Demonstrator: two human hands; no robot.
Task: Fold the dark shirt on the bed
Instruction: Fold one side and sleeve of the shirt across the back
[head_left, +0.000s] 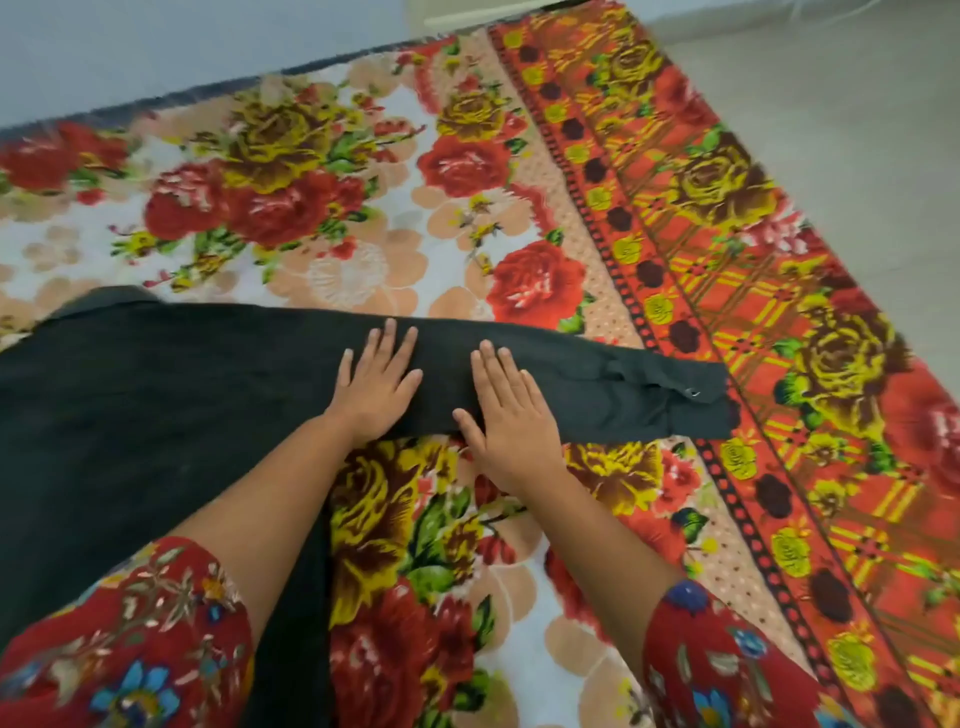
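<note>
The folding is looking barely begun: the dark shirt (156, 415) is lying spread out flat on the floral bedspread (395, 208), its body still wide and unfolded, and one sleeve (597, 384) is stretching straight out to the right from the body, so the sleeve fold and the folds of the body all seem to be left to do. Both hands are resting on that sleeve, palms down and fingers spread flat, gripping nothing; the left hand (376, 384) is pressing nearer the shirt's body, the right hand (506, 415) just beside it toward the cuff (696, 400), as if smoothing the cloth before turning it in. The shirt is showing as plain black or very dark green fabric, matte and slightly textured, with a small button or snap visible at the cuff end. Its collar (104, 299) is appearing to bulge at the far left edge of the body, though that part is too dim to read surely.
</note>
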